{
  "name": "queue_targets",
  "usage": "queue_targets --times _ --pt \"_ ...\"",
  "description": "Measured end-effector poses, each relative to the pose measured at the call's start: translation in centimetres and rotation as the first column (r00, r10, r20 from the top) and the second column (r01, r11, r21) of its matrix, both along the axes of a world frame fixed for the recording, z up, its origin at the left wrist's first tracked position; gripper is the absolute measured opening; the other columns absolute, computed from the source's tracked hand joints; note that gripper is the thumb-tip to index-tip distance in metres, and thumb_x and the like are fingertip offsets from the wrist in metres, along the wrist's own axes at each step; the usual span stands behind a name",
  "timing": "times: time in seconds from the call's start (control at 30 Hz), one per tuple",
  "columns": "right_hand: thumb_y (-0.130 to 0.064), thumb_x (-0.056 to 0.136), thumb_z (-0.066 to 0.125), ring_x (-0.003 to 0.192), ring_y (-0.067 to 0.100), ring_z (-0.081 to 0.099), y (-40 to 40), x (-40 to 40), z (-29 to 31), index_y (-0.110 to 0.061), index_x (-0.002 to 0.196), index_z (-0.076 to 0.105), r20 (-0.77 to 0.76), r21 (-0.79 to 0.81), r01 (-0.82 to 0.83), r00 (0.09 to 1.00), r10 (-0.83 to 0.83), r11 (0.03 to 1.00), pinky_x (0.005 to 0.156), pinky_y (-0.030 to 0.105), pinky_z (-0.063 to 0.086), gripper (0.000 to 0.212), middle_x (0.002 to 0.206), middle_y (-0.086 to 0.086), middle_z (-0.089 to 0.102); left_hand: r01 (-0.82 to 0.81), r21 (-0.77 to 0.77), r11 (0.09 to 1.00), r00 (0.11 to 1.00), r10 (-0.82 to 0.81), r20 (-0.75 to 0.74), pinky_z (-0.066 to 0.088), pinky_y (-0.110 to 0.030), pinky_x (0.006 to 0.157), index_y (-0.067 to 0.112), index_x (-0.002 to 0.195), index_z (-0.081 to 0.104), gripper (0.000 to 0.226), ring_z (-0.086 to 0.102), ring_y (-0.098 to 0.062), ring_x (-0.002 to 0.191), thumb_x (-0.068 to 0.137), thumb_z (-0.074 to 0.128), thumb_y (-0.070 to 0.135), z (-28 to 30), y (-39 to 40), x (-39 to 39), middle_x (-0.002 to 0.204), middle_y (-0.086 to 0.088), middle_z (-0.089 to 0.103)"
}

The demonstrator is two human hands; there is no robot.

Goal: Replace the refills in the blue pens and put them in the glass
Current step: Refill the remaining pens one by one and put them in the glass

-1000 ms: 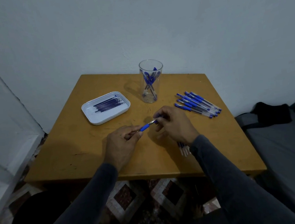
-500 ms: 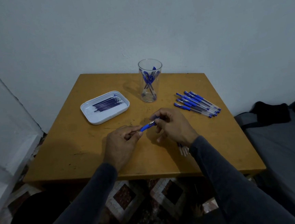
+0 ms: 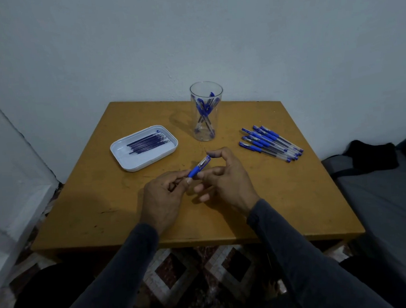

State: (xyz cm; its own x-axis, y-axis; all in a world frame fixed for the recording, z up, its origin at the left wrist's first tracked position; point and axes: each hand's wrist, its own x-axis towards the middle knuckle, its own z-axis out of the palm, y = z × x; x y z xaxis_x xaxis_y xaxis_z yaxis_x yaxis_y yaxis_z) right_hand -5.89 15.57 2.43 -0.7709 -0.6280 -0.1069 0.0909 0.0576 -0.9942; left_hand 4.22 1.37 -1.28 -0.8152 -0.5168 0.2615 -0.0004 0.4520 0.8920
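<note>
Over the middle of the wooden table (image 3: 104,211), my left hand (image 3: 161,199) grips a blue pen (image 3: 198,168) by its barrel, the blue rubber grip and clear tip section sticking out up and to the right. My right hand (image 3: 226,176) pinches the pen's tip end between thumb and forefinger. A clear glass (image 3: 207,111) with several blue pens in it stands at the back of the table. A pile of several blue pens (image 3: 269,143) lies to the right. A white tray (image 3: 126,160) holding several dark refills (image 3: 147,142) sits at the back left.
The table stands against a pale wall. A grey mattress (image 3: 386,211) with a black cloth (image 3: 371,156) on it lies to the right. Patterned floor tiles (image 3: 195,277) show below the table's near edge.
Both hands have drawn closer together. The pen now tilts more steeply up to the right, and the right hand's fingers have shifted along the tip end.
</note>
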Motion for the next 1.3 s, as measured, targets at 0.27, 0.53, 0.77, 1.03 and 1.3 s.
queue_targets --times 0.27,0.53,0.77,1.03,1.3 --pt "0.002 0.095 0.066 0.055 0.026 0.069 -0.9 1.0 -0.7 -0.014 0.128 0.042 -0.017 -0.058 0.094 0.995 -0.096 0.994 0.048 0.033 0.058 0.044 0.080 0.024 0.072 0.017 0.005 1.000 1.000 -0.017 0.007 0.051 -0.011 0.079 0.024 0.116 0.073 0.025 0.065 0.003 0.093 0.093 0.070 0.015 0.2 0.1 0.2 0.101 0.018 0.071" --pt "0.000 0.094 0.069 0.055 0.030 0.068 -1.3 0.8 -1.0 -0.017 0.124 0.045 -0.025 -0.061 0.107 0.994 -0.109 0.992 0.049 0.034 0.057 0.042 0.079 0.023 0.071 0.015 -0.020 1.000 1.000 -0.015 0.019 0.050 -0.010 0.081 0.021 0.117 0.073 0.025 0.064 0.004 0.096 0.093 0.068 0.015 0.1 -0.2 0.2 0.106 0.012 0.072" --pt "-0.002 0.094 0.070 0.064 0.029 0.072 -1.5 0.4 0.5 -0.025 0.123 0.048 -0.143 -0.037 0.236 0.961 -0.239 0.971 0.052 0.042 0.062 0.043 0.080 0.015 0.070 0.001 0.018 1.000 1.000 -0.001 0.010 0.053 -0.013 0.079 0.022 0.127 0.068 0.033 0.065 0.004 0.092 0.094 0.068 0.022 0.2 0.1 -0.2 0.103 0.014 0.071" --pt "-0.010 0.094 0.068 0.063 0.015 0.067 -1.4 -4.4 6.4 -0.031 0.122 0.049 -0.601 -0.157 0.429 0.673 -0.431 0.890 0.052 0.044 0.060 0.040 0.074 -0.006 0.063 0.055 -0.209 0.976 0.991 -0.028 0.129 0.041 -0.013 0.099 0.026 0.146 0.051 0.052 0.054 0.001 0.122 0.096 0.066 0.033 0.6 -0.5 -3.0 0.137 0.014 0.058" --pt "-0.009 0.091 0.065 0.062 0.015 0.067 -3.4 -9.3 11.9 -0.026 0.126 0.049 -0.562 -0.362 0.480 0.572 -0.598 0.799 0.057 0.047 0.061 0.041 0.076 -0.002 0.065 0.250 -0.529 0.811 0.939 -0.069 0.337 0.030 -0.027 0.111 0.021 0.146 0.048 0.050 0.040 -0.015 0.134 0.101 0.053 0.043 0.7 -0.8 -8.9 0.146 0.004 0.047"
